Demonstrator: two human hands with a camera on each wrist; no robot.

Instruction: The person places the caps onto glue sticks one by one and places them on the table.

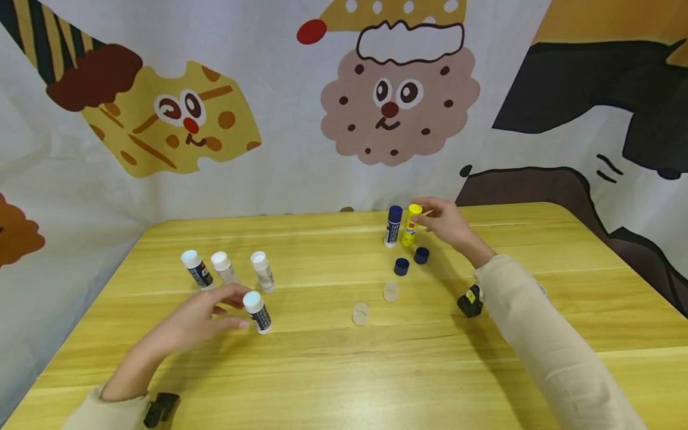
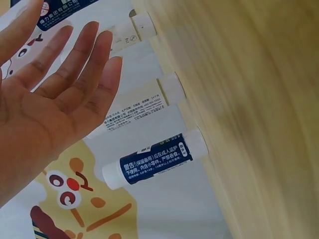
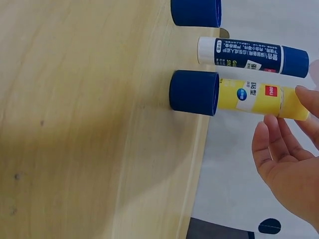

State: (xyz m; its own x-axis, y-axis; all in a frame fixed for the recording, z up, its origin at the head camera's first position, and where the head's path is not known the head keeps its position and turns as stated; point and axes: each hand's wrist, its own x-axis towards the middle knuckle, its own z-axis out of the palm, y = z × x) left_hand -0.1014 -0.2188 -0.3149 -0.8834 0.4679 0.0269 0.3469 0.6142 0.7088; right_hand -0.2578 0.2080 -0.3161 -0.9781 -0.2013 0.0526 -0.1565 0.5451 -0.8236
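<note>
My right hand (image 1: 448, 224) pinches the yellow cap end of a yellow glue stick (image 1: 409, 232), which stands upright at the table's back. Close by on its left is a glue stick with a dark blue cap (image 1: 393, 230). My left hand (image 1: 196, 319) has its fingers spread loosely beside a white-capped glue stick with a dark label (image 1: 261, 316); contact is not clear. Behind that hand stand another dark-labelled glue stick (image 2: 154, 158) and two pale glue sticks, one partly hidden (image 1: 223, 266) and one farther right (image 1: 263, 273).
Two dark blue caps (image 1: 401, 266) sit in front of the yellow glue stick. Two translucent caps (image 1: 361, 313) lie nearer the table's middle. A printed cartoon cloth (image 1: 290, 119) hangs behind the wooden table (image 1: 322, 376).
</note>
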